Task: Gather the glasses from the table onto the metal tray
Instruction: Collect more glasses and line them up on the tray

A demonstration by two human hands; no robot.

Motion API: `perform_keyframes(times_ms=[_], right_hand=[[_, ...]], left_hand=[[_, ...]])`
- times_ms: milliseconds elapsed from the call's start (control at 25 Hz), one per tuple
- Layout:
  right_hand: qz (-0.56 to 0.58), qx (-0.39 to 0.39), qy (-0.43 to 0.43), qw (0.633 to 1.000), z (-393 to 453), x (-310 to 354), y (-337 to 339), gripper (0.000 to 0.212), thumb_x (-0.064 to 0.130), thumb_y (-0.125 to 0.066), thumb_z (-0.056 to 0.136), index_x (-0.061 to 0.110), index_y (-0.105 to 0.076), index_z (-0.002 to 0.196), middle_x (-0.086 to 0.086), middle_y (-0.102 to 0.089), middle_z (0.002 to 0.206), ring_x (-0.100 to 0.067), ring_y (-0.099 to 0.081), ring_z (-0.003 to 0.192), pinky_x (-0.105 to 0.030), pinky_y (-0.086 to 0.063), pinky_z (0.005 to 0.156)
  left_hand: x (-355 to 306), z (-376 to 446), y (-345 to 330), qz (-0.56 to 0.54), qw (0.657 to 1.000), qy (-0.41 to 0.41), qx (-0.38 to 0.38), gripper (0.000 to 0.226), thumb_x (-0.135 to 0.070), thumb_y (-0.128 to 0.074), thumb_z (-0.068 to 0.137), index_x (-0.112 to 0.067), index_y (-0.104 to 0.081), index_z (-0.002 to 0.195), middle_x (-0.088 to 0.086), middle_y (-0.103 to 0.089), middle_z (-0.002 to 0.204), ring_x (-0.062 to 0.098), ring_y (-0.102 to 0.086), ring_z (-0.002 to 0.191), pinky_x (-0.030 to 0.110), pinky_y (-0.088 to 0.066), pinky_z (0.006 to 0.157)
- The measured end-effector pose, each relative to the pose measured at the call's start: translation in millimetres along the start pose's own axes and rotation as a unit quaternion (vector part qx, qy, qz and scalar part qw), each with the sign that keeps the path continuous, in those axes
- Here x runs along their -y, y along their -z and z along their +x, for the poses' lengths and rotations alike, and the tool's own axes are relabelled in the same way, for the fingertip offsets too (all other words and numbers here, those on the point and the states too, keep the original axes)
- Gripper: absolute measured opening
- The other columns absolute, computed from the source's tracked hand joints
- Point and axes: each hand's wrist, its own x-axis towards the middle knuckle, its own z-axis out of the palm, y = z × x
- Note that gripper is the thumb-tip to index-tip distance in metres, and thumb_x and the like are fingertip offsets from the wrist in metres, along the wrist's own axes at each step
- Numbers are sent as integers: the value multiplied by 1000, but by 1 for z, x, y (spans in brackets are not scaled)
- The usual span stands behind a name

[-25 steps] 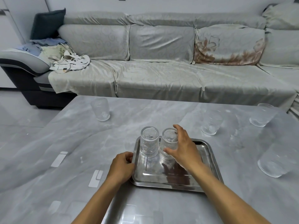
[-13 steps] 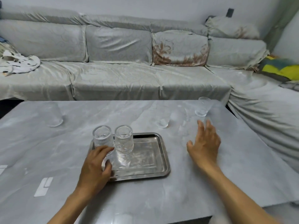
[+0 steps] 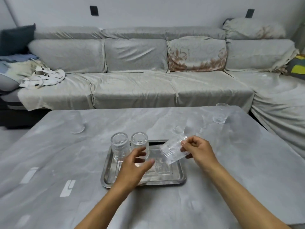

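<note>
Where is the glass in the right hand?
The tilted glass is held by the right hand above the tray's right half, right of two upright glasses.

A grey covered sofa [image 3: 132, 83] holds a floral cushion [image 3: 196, 54] and crumpled white cloth [image 3: 44, 78].

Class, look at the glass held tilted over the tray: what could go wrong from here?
1. The right hand pinches the tilted glass only by fingertips; it might slip onto the metal tray.
2. Setting it down, it could knock the two standing glasses, beside which the open left hand hovers.
</note>
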Motion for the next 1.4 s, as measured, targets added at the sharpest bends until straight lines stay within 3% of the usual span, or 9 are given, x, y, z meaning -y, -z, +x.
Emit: perform_keyframes(times_ms=[200, 280, 360, 440, 560, 760, 840, 960, 1400], right_hand=[[233, 101, -12, 967, -18, 28, -47, 8, 8, -67, 84, 13, -63, 88, -3, -71, 79, -17, -65, 74, -23, -54, 58], [-10, 1, 140, 990, -25, 29, -51, 35, 6, -72, 79, 19, -59, 108, 1, -67, 110, -12, -62, 100, -21, -51, 80], [-304, 6, 345, 888, -34, 23, -57, 63, 9, -68, 69, 22, -51, 128, 2, -52, 137, -13, -46, 127, -27, -39, 99], [-409, 64, 386, 825, -41, 16, -65, 77, 20, -71, 65, 23, -42, 136, -2, -47, 145, -22, -43, 132, -38, -39, 101], [-436, -2, 403, 804, -33, 7, -70, 72, 31, -69, 69, 20, -43, 135, -5, -59, 129, -30, -57, 114, -42, -48, 89], [-313, -42, 250, 915, -8, -7, -67, 84, 45, -74, 65, 31, -33, 137, 6, -58, 127, -20, -60, 99, -35, -51, 76], [-268, -52, 185, 944, 5, -19, -64, 83, 49, -78, 61, 39, -30, 129, 13, -58, 117, -20, -63, 94, -30, -48, 69], [-259, -41, 138, 955, 23, -38, -66, 77, 46, -80, 61, 40, -32, 121, 15, -55, 112, -19, -63, 94, -29, -46, 69], [-298, -18, 163, 940, 43, -64, -98, 82, 38, -81, 68, 32, -29, 131, 4, -52, 134, -23, -54, 117, -39, -50, 94]], left_hand=[[-20, 4, -3, -142, 989, 29, -3, 72, -48, -90, 52, -35, -61, 117, -6, -76, 103, 8, -72, 90, 22, -54, 69], [-27, 6, 1, -91, 992, 34, -81, 66, -47, -88, 50, -36, -58, 108, -8, -74, 92, 9, -70, 83, 24, -54, 65], [-32, 9, 2, 3, 990, 32, -141, 64, -45, -85, 50, -36, -49, 102, -14, -64, 90, 5, -63, 80, 27, -51, 65], [-36, 7, 2, 65, 988, -4, -140, 60, -43, -84, 54, -39, -45, 100, -19, -60, 92, -2, -59, 81, 25, -49, 66], [-41, 4, -5, 130, 983, -85, -101, 58, -42, -78, 54, -42, -48, 104, -17, -66, 95, 3, -64, 86, 30, -54, 73], [-30, 27, 9, 177, 975, -136, 9, 62, -49, -73, 69, -41, -48, 124, -16, -60, 121, 5, -58, 105, 28, -49, 89], [-15, 45, 23, 364, 911, -194, -22, 51, -43, -65, 79, -32, -52, 126, -9, -55, 132, 15, -52, 117, 34, -41, 99], [7, 65, 34, 539, 819, -197, -13, 46, -37, -56, 86, -27, -49, 131, 3, -41, 150, 28, -38, 134, 46, -23, 115], [29, 72, 42, 539, 820, -193, 1, 55, -33, -58, 84, -29, -41, 137, 5, -43, 148, 30, -40, 132, 44, -37, 108]])
